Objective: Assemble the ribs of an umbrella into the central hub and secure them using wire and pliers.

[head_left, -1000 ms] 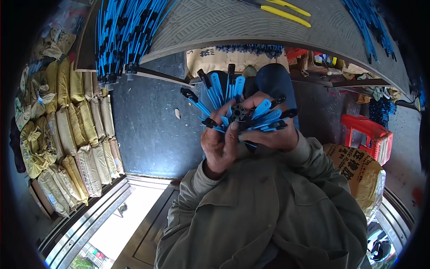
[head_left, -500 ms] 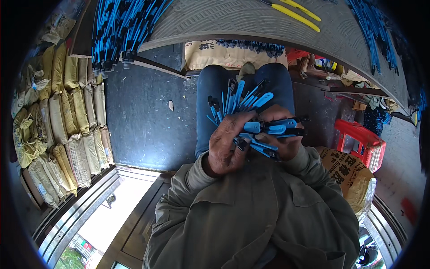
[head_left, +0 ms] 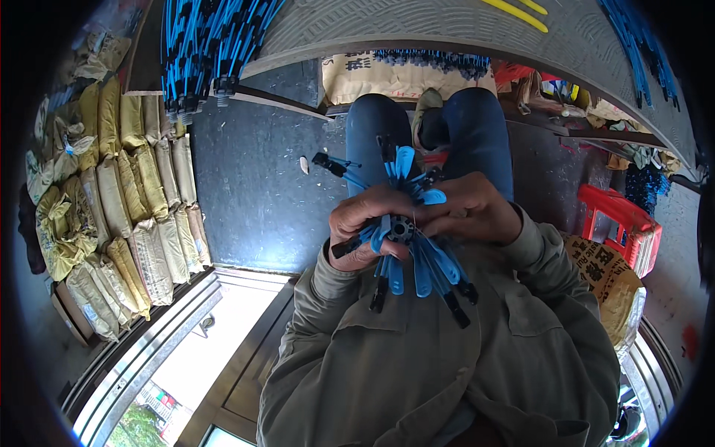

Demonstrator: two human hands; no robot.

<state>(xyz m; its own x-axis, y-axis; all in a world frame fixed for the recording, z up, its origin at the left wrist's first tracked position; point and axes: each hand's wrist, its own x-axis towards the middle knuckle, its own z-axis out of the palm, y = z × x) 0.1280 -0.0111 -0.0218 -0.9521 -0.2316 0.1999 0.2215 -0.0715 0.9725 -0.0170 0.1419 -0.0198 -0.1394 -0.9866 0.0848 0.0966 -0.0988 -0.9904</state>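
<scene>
Blue strips fan out around a black hub, held in front of the jacket, off the counter, on the wearer's side of its near edge. Left hand: fingers and thumb clasp the fan from the left, thumb just beside the hub. Right hand: fingers bent inward at the hub's upper right, tips blurred; cannot tell whether they pinch a strip. Hub lies between the hands, left nearer. Its holed round face is turned up, so its axis appears to run toward the head, strips crosswise. One group points toward the jacket, another toward the counter. More rods overhang the counter's near-left corner.
</scene>
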